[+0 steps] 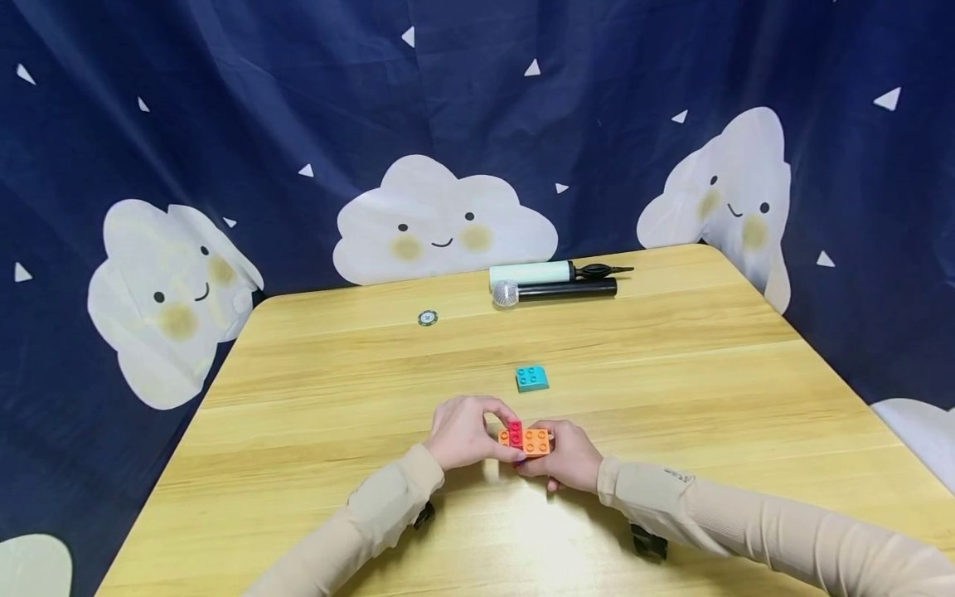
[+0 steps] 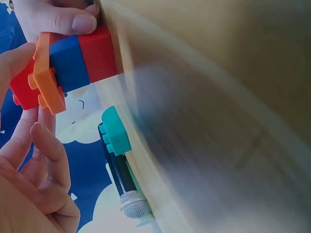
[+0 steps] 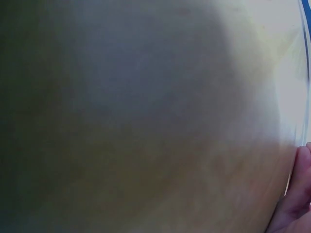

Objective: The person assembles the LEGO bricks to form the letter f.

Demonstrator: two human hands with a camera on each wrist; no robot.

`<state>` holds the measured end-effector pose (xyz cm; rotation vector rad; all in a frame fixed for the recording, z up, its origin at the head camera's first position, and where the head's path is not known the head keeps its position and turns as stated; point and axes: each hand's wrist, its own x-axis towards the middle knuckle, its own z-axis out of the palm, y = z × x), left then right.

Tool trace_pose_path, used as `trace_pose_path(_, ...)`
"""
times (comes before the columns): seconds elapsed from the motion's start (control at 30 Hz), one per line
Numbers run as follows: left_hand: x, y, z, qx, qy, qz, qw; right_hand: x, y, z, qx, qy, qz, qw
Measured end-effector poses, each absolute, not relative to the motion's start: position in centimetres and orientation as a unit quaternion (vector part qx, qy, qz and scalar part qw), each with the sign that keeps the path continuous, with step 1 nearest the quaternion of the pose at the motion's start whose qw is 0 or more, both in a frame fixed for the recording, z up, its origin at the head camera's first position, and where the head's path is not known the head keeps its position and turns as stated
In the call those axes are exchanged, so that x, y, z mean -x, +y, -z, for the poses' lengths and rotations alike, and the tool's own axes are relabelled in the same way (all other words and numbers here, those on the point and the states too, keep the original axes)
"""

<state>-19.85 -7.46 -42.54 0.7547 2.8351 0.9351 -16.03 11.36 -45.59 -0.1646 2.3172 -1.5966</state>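
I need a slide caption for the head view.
Left hand and right hand grip stacked toy bricks; beyond, a teal brick on the table.

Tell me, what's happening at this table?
Someone's left hand pinches the red brick on top of a small toy-brick stack, while the right hand grips the stack lower down. Under that red brick come an orange brick, a blue brick and another red one. A teal brick lies on the table just beyond, a microphone farther back.

In the right wrist view, the tabletop (image 3: 146, 160) is blurred; at lower right the frame cuts the right hand (image 3: 298, 191). In the left wrist view, the left hand (image 2: 39, 177), cut at lower left, partly hides the brick stack (image 2: 70, 65) at upper left.
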Motion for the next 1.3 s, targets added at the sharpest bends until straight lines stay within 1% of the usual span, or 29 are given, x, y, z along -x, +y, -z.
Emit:
trace_pose_path(0.73, 20.21, -7.38, 42.87, -0.221, 0.92, -0.318, 0.051, 16.24, 11.32, 45.47, 0.062, 0.814, 0.554, 0.161)
trace_pose_path(1.07, 20.6, -7.51, 42.88, -0.232, 0.916, -0.319, 0.066, 16.23, 11.17, 45.46, 0.058, 0.811, 0.559, 0.165)
trace_pose_path(1.3, 20.46, -7.3, 43.13, -0.226, 0.916, -0.325, 0.065, 16.26, 11.31, 45.52, 0.058, 0.81, 0.559, 0.166)
